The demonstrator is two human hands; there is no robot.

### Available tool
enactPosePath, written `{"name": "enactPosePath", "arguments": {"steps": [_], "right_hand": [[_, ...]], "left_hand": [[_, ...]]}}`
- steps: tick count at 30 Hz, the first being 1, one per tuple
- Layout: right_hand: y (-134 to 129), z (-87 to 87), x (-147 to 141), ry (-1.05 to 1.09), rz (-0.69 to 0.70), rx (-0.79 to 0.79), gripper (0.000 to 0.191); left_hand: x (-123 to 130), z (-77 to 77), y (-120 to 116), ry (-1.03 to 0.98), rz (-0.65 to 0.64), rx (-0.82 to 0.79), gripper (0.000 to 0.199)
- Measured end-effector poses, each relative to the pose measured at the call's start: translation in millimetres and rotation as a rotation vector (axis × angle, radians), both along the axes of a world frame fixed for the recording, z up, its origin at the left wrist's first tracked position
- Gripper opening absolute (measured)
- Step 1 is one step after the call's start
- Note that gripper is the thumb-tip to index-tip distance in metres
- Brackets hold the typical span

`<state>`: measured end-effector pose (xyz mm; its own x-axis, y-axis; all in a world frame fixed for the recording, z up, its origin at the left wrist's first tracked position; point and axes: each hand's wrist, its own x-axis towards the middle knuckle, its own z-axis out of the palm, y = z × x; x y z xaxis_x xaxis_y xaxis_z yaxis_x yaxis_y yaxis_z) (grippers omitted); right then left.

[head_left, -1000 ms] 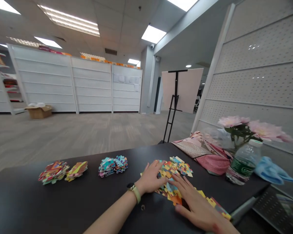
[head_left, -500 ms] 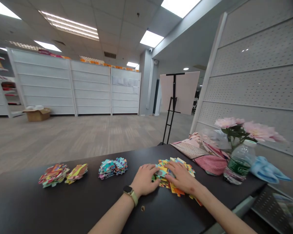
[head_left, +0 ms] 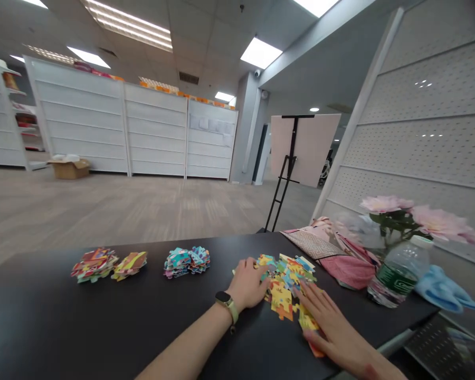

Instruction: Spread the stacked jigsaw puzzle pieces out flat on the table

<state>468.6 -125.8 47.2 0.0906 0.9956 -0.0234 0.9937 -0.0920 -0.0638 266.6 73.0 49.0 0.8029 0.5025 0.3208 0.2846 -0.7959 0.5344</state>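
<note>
A loose pile of yellow, orange and blue jigsaw puzzle pieces (head_left: 282,295) lies on the dark table (head_left: 142,327), between my two hands. My left hand (head_left: 248,283), with a watch on its wrist, rests at the pile's left edge with bent fingers; pieces under it are partly hidden. On the pile's right edge, my right hand (head_left: 328,324) lies flat with fingers stretched, covering a few yellow and orange pieces. Further left sit a stack of teal puzzle pieces (head_left: 187,262), a small yellow stack (head_left: 130,265) and a red, multicoloured stack (head_left: 95,264).
A pink cloth bag (head_left: 346,264), a water bottle (head_left: 398,274), pink flowers (head_left: 435,219) and a light blue cloth (head_left: 443,290) crowd the table's right side. Beyond the table stand an easel (head_left: 288,163), white shelving panels (head_left: 154,129) and a cardboard box (head_left: 69,168).
My right hand has moved right and toward me, away from my left hand, uncovering the middle of the pile. The pieces are spread more loosely. The view has shifted slightly.
</note>
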Motion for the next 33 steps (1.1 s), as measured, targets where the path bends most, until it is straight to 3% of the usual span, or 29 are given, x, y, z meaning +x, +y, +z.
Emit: {"name": "enactPosePath", "arguments": {"steps": [4, 7, 10, 14, 17, 20, 26, 30, 33], "right_hand": [[13.7, 0.8, -48.9, 0.053, 0.071, 0.017, 0.078], [37.7, 4.4, -59.5, 0.043, 0.082, 0.035, 0.080], [67.6, 8.1, -43.4, 0.042, 0.080, 0.048, 0.078], [93.4, 11.8, 0.2, 0.050, -0.002, 0.071, 0.071], [89.0, 14.5, 26.7, 0.039, -0.061, 0.134, 0.067], [67.6, 16.2, 32.3, 0.025, -0.067, 0.191, 0.055], [28.2, 8.0, -16.6, 0.127, 0.017, 0.219, 0.043], [32.6, 5.1, -50.3, 0.222, 0.079, 0.131, 0.068], [53.6, 8.9, -55.8, 0.187, 0.164, 0.096, 0.084]], "left_hand": [[19.0, 7.7, -13.1, -0.024, -0.121, -0.029, 0.047], [11.5, 12.6, -11.1, -0.072, -0.145, -0.018, 0.050], [-10.2, 11.7, -1.8, -0.037, -0.149, 0.022, 0.048], [-29.2, 7.1, 4.8, 0.044, -0.140, 0.090, 0.049], [-29.0, 5.4, 5.3, 0.049, -0.095, 0.110, 0.045], [-25.0, 1.9, 6.5, 0.035, -0.043, 0.092, 0.038], [1.3, -9.5, 6.1, -0.026, -0.051, -0.006, 0.044], [28.0, -6.3, 15.7, -0.126, -0.062, -0.109, 0.044], [30.3, -3.1, 26.3, -0.207, -0.045, -0.160, 0.045]]}}
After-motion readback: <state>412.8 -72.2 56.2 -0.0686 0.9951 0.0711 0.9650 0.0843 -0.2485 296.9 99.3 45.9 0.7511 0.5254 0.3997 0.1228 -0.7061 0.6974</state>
